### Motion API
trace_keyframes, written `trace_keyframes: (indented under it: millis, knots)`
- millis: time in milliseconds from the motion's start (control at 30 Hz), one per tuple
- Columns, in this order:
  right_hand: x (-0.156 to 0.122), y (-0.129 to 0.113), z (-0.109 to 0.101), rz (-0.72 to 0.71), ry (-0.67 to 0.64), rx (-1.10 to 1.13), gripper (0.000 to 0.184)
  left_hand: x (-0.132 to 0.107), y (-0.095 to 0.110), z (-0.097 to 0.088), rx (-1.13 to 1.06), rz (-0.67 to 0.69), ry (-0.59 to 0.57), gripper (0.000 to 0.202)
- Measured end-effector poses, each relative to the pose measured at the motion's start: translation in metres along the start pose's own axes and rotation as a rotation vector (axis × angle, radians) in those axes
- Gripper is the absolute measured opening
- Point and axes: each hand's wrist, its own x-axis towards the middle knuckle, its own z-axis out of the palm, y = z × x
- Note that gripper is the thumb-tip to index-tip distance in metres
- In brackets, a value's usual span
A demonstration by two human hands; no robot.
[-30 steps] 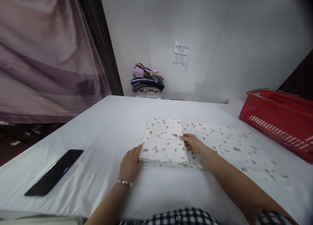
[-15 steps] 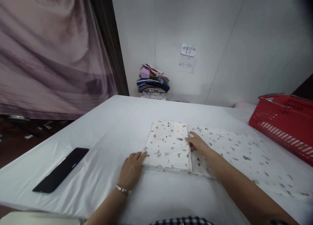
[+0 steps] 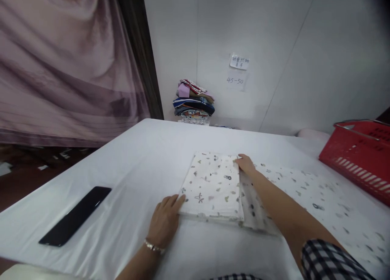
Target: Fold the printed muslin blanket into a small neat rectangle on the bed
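Observation:
A white cloth with small printed shapes [image 3: 213, 186] lies partly folded on the white-covered table [image 3: 137, 162]. Its folded part forms a thick rectangle in the middle, and the unfolded rest [image 3: 307, 190] spreads out to the right. My left hand [image 3: 166, 219] rests at the near left corner of the folded part, fingers curled against its edge. My right hand [image 3: 245, 164] reaches to the far right corner of the fold, fingers pressed on the cloth there.
A black phone [image 3: 76, 215] lies on the table at the left. A red plastic basket [image 3: 359, 158] stands at the right edge. A stack of folded clothes [image 3: 193, 103] sits by the far wall. A mauve curtain [image 3: 61, 68] hangs at the left.
My right hand has slid along the fold's right edge from its middle to the far corner. My left hand has stayed at the near left corner. The view has shifted slightly to the left.

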Motion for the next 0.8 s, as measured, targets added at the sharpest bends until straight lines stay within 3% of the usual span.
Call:
trace_keyframes:
  millis: [133, 267, 333, 400, 533, 700, 800]
  knots:
    - [-0.003, 0.000, -0.001, -0.159, 0.032, -0.240, 0.054, -0.002, 0.000, -0.002, -0.009, 0.004, 0.017, 0.060]
    - [-0.029, -0.014, 0.013, -0.634, 0.014, -0.599, 0.048, -0.002, 0.003, -0.008, -0.038, -0.017, 0.009, 0.055]
    - [-0.044, -0.018, 0.026, -0.783, -0.024, -0.698, 0.052, -0.001, 0.006, -0.011, -0.047, -0.017, -0.007, 0.055]
    - [-0.055, -0.015, 0.039, -0.792, -0.122, -0.825, 0.059, 0.000, 0.009, -0.010, -0.036, 0.030, -0.031, 0.058]
    - [-0.052, 0.001, 0.054, -0.598, -0.340, -1.036, 0.070, -0.005, 0.010, -0.004, 0.008, 0.123, -0.063, 0.058]
    - [-0.050, -0.004, 0.052, -0.534, -0.415, -1.051, 0.074, -0.004, 0.005, -0.014, -0.037, 0.143, -0.147, 0.049]
    - [-0.071, -0.013, 0.053, -0.648, -0.418, -1.003, 0.074, 0.013, 0.010, -0.023, -0.033, 0.141, -0.111, 0.044]
